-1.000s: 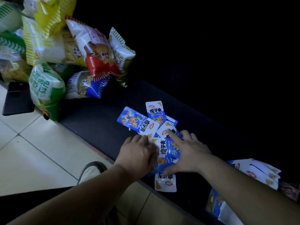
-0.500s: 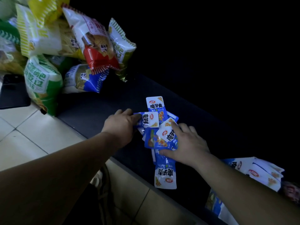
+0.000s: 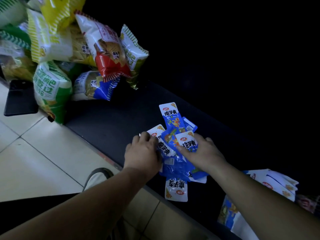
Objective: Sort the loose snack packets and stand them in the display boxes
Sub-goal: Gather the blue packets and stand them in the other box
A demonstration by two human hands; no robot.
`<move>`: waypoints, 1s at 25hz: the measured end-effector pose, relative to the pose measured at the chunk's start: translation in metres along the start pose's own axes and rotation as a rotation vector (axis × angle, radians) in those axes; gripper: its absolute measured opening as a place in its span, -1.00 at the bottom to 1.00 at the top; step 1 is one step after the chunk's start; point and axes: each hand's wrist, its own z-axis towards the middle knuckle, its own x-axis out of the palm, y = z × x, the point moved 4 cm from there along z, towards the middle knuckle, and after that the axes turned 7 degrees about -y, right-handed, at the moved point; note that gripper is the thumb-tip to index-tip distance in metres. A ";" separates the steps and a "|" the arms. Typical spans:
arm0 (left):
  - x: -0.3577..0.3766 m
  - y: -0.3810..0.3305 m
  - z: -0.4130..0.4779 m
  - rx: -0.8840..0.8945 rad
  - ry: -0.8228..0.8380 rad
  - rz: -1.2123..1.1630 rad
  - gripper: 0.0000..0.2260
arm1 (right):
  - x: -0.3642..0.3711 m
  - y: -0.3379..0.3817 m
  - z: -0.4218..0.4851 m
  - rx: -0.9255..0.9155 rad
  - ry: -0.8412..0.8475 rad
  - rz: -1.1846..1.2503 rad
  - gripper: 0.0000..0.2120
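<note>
Several small blue-and-white snack packets (image 3: 173,144) lie in a loose heap on a dark low shelf (image 3: 107,122). My left hand (image 3: 143,151) curls over the heap's left side, its fingers on a white-topped packet (image 3: 161,146). From the right, my right hand (image 3: 204,153) holds a bunch of packets between thumb and spread fingers. One packet (image 3: 170,115) lies just beyond the heap, and another (image 3: 176,189) sits at the shelf's near edge. A display box (image 3: 226,215) at lower right holds standing packets (image 3: 273,182) of the same kind.
Large chip bags (image 3: 103,54) in yellow, green, red and blue are piled at upper left. A flat black object (image 3: 19,97) lies on the tiled floor (image 3: 43,161). A shoe (image 3: 97,175) shows below the shelf edge. Behind the shelf everything is dark.
My left hand reached out to the far-left packet, then drew it back against the heap. The right hand has stayed on the gathered packets.
</note>
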 end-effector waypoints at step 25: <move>0.006 -0.018 -0.049 -0.434 0.180 -0.413 -0.65 | 0.001 0.017 0.002 -0.024 0.051 0.003 0.12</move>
